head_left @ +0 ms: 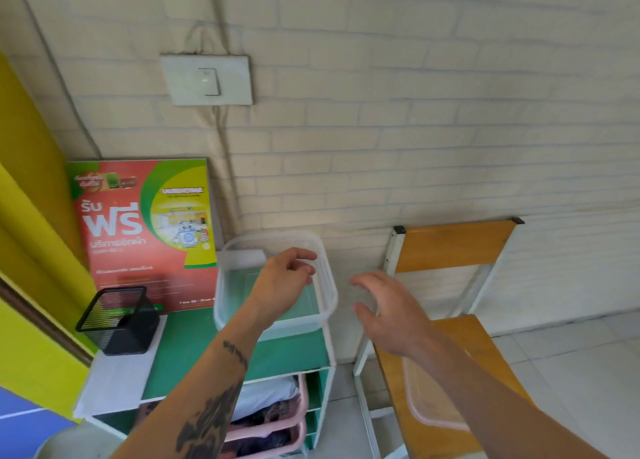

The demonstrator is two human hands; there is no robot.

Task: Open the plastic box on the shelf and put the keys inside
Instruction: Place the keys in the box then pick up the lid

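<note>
Now I am hovering my left hand [287, 278], fingers loosely curled, over the open plastic box [275, 285] beneath them; my right hand [384, 311], fingers spread, is hanging just beside it. No keys are showing.

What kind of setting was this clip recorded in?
Probably a corner of a home or small laundry shop, though I can't be sure. A painted brick wall carries a surface-mounted light switch, a small green shelf unit holds baskets of clothes, and a laundry-service poster leans behind it.

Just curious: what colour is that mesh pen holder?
Black mesh pen holder, seen in the head view.
</note>
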